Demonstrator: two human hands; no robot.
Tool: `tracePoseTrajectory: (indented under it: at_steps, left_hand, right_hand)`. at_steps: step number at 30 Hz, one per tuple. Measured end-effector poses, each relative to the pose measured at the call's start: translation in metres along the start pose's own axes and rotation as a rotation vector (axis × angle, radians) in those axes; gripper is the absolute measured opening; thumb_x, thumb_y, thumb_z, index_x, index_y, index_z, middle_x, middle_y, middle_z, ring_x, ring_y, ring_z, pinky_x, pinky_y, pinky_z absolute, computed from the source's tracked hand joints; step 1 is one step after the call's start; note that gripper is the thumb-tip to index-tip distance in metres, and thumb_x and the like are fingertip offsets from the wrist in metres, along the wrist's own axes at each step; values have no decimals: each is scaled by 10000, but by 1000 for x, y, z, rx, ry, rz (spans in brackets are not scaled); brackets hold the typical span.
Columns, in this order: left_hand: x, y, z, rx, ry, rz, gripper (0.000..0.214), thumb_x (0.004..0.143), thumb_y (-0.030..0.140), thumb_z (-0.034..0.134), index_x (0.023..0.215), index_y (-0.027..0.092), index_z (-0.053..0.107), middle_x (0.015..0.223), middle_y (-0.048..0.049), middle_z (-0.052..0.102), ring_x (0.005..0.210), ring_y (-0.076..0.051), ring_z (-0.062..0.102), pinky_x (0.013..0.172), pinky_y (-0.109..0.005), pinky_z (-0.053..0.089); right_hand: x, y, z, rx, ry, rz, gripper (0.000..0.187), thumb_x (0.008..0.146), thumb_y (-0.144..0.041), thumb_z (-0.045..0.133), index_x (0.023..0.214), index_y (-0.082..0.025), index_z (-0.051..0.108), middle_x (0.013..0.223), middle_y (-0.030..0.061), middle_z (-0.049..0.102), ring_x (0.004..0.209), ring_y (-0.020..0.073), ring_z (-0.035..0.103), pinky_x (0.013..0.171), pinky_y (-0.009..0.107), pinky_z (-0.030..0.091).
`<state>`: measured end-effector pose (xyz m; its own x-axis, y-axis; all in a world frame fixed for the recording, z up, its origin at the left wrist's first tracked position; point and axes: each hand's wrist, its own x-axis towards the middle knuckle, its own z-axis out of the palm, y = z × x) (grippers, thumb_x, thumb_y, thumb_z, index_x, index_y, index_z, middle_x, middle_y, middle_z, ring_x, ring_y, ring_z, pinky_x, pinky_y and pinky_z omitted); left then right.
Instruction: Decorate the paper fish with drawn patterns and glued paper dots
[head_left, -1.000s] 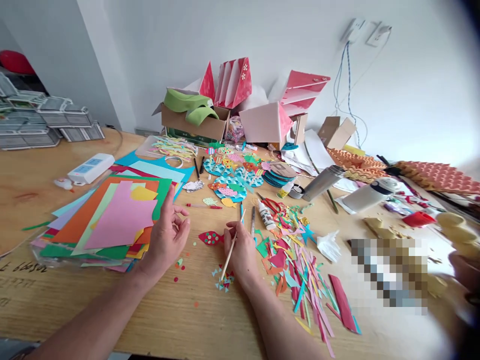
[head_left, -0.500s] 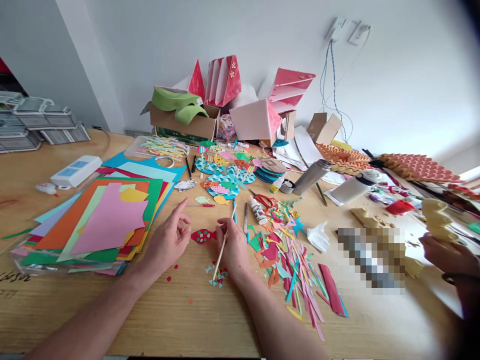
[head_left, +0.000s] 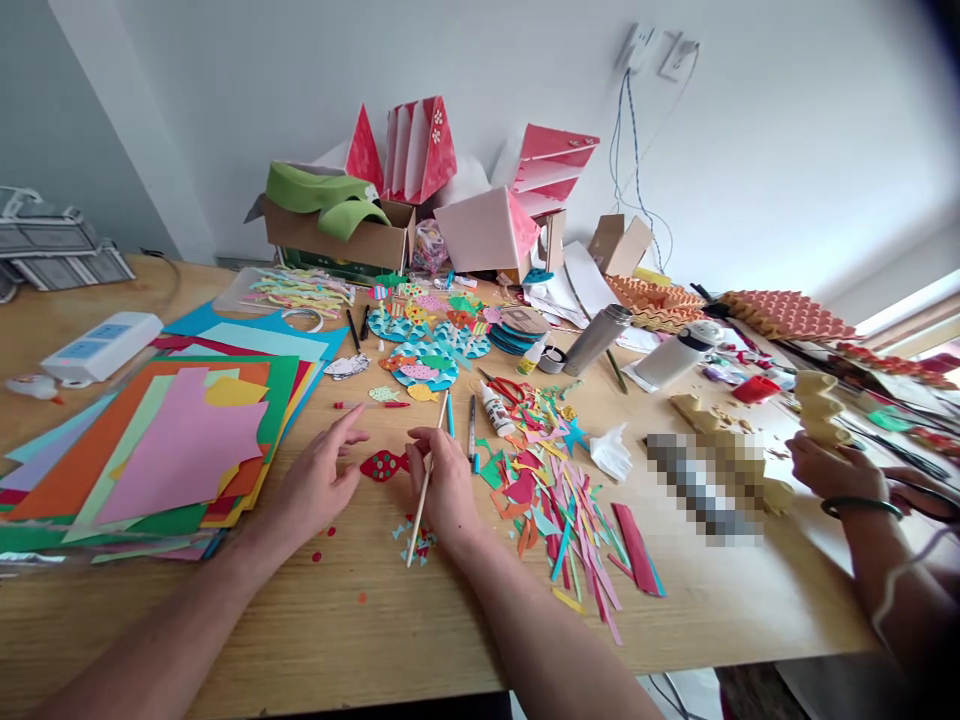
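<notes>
Long pale wooden table [head_left: 300, 640] against a white wall. Toward the back, an open brown cardboard box [head_left: 337, 240] stuffed with a floppy green paper sheet [head_left: 322, 195]. At the left, a clear plastic sleeve [head_left: 22, 558] under a loose stack of coloured paper sheets [head_left: 180, 440].

Left hand [head_left: 319, 490] open, fingers spread and hovering just beside a red paper fish with green dots [head_left: 384, 465]. Right hand [head_left: 448, 490] with fingers closed in a pinch on a thin wooden stick [head_left: 417, 530], its lower tip just beside tiny blue-and-red paper triangles [head_left: 412, 540].

Past the right hand, a heap of multicoloured paper scraps [head_left: 555, 520], a white glue bottle [head_left: 495, 408] and red-handled scissors [head_left: 506, 390]. Far right, a co-worker's hand [head_left: 836, 475] under a folded yellow paper piece [head_left: 819, 408].
</notes>
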<state>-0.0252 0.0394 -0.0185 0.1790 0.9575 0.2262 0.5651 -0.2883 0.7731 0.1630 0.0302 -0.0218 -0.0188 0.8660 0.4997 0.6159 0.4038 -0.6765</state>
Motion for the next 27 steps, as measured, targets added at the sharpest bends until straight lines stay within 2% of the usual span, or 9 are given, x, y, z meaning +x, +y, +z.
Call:
tracePoseTrajectory:
  at_steps: [3, 8, 11, 17, 23, 27]
  left_hand:
    - [0, 0, 1, -39, -46, -25, 756, 747, 190, 470, 1490, 168, 336, 1198, -117, 693, 1094, -232, 658, 761, -344, 575]
    - [1, 1, 2, -129, -74, -54, 758, 728, 206, 499, 1475, 188, 369, 1169, -90, 715, 1082, -220, 669, 920, -399, 547]
    - [2, 2, 1, -186, -98, -91, 752, 728, 236, 512, 1466, 177, 381, 1132, -83, 728, 1057, -215, 680, 962, -414, 531]
    - [3, 4, -1, -350, -138, -154, 759, 701, 271, 546, 1438, 150, 408, 1114, -100, 720, 949, -215, 707, 901, -408, 556]
    - [3, 16, -6, -441, -176, -199, 696, 715, 282, 586, 1388, 161, 457, 948, -40, 732, 895, -210, 702, 871, -383, 543]
    - [2, 22, -8, -495, -173, -261, 724, 719, 319, 617, 1399, 141, 444, 910, -38, 722, 861, -211, 691, 818, -371, 542]
  right_hand:
    - [0, -2, -2, 16, 9, -22, 139, 922, -176, 516, 1014, -196, 618, 807, 44, 668, 787, 188, 634, 752, 321, 504]
    - [-1, -5, -4, 67, 21, -70, 137, 931, -185, 517, 1031, -207, 608, 806, 37, 666, 783, 181, 635, 757, 325, 504]
    - [-1, -7, -5, 109, 41, -86, 140, 934, -182, 518, 1041, -207, 604, 808, 36, 663, 782, 177, 636, 757, 321, 506]
    - [-3, -9, -6, 197, 72, -83, 135, 931, -201, 524, 1043, -207, 599, 820, 34, 666, 779, 167, 646, 745, 311, 525]
    - [-1, -10, -6, 247, 100, 3, 122, 918, -223, 542, 1029, -210, 593, 801, 18, 664, 748, 153, 656, 731, 304, 542]
    - [0, -10, -5, 311, 115, 52, 106, 911, -218, 548, 1012, -208, 580, 742, -7, 641, 679, 136, 638, 694, 287, 544]
